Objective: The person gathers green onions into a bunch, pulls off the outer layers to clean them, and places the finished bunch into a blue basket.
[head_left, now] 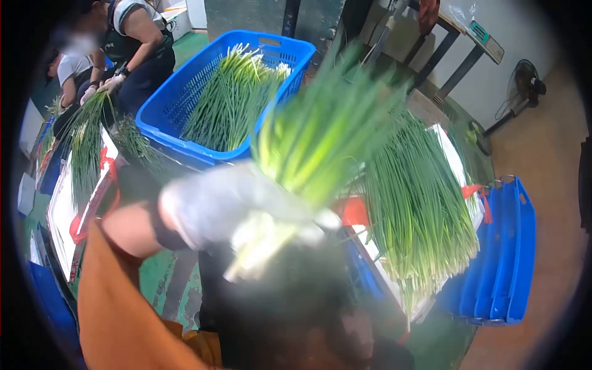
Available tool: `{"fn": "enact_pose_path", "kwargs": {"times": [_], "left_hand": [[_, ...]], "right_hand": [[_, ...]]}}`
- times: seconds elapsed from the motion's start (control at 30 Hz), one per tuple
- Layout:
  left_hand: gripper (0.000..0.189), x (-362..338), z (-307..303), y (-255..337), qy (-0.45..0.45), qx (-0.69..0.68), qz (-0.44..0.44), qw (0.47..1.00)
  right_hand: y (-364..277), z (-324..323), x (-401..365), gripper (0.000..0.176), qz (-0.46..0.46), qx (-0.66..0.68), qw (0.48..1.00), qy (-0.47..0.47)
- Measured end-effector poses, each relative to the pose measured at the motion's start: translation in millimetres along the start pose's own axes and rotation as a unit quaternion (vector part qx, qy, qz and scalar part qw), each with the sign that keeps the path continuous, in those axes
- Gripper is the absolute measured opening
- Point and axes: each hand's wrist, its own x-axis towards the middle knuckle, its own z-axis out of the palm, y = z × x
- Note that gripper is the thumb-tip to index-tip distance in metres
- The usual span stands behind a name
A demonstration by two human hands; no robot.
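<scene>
My left hand (pixel 225 200), in a whitish glove, is closed around a bunch of green onions (pixel 308 148). The bunch is blurred by motion; its green leaves point up and to the right, and its white root ends hang below the hand. A blurred skin-coloured patch low in the picture may be part of my right arm; no fingers of my right hand can be made out. To the right, a large pile of green onions (pixel 419 209) lies on a white box with red ties.
Behind stands a blue basket (pixel 148 117) holding more green onions. Blue crates (pixel 505 253) are at the right, near a fan (pixel 524 83). At the upper left, a co-worker (pixel 139 49) with gloved hands holds green onions over a white box (pixel 61 216).
</scene>
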Motion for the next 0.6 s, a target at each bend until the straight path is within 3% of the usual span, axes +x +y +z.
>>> {"fn": "enact_pose_path", "kwargs": {"times": [0.03, 0.07, 0.13, 0.2, 0.27, 0.33, 0.37, 0.4, 0.47, 0.53, 0.57, 0.6], "left_hand": [[0.039, -15.1, -0.4, 16.9, 0.048, 0.039, 0.040, 0.997], [0.040, -25.0, -4.7, 31.3, 0.095, 0.078, 0.079, 0.989], [0.038, -23.1, -37.4, 48.1, 0.138, 0.130, 0.195, 0.962], [0.032, -12.0, -65.9, 78.2, 0.191, 0.224, 0.197, 0.935], [0.027, 21.5, -107.0, 87.3, 0.256, 0.237, 0.257, 0.901], [0.027, 72.2, -184.9, 86.1, 0.268, 0.219, 0.271, 0.898], [0.029, 85.7, -212.8, 86.8, 0.298, 0.470, 0.167, 0.814], [0.030, 97.9, -239.8, 83.3, 0.306, 0.683, 0.052, 0.661], [0.016, 135.1, -316.3, 54.7, 0.155, 0.882, -0.043, 0.443], [0.030, 157.0, -339.9, 37.8, 0.034, 0.846, -0.152, 0.510], [0.028, 163.8, -374.7, 25.3, -0.018, 0.843, -0.084, 0.531], [0.028, 139.9, -322.6, 28.9, 0.042, 0.872, -0.111, 0.475]], "right_hand": [[-9.8, -2.7, 3.8, 0.036, 0.052, 0.029, 0.998, -0.002], [-4.7, 4.9, 8.7, 0.036, 0.048, 0.032, 0.998, -0.001], [13.8, 26.1, 15.5, 0.036, -0.064, -0.066, 0.995, -0.046], [-11.0, 14.0, 12.5, 0.036, -0.034, -0.016, 0.998, -0.049], [2.4, 25.9, 10.6, 0.036, -0.161, 0.014, 0.987, -0.010], [7.9, 28.7, 12.6, 0.036, -0.146, -0.014, 0.989, -0.028], [7.8, 27.3, 13.8, 0.035, -0.136, -0.037, 0.989, -0.051], [3.7, 22.4, 12.6, 0.035, -0.132, -0.040, 0.989, -0.045], [-5.7, 9.8, 7.7, 0.035, -0.116, -0.080, 0.988, -0.068], [-9.8, 3.1, 3.1, 0.034, -0.106, -0.091, 0.988, -0.063], [-27.3, -11.1, -2.8, 0.034, -0.089, -0.052, 0.994, -0.036], [-40.6, -20.2, -6.3, 0.034, -0.067, -0.010, 0.998, -0.011]]}}
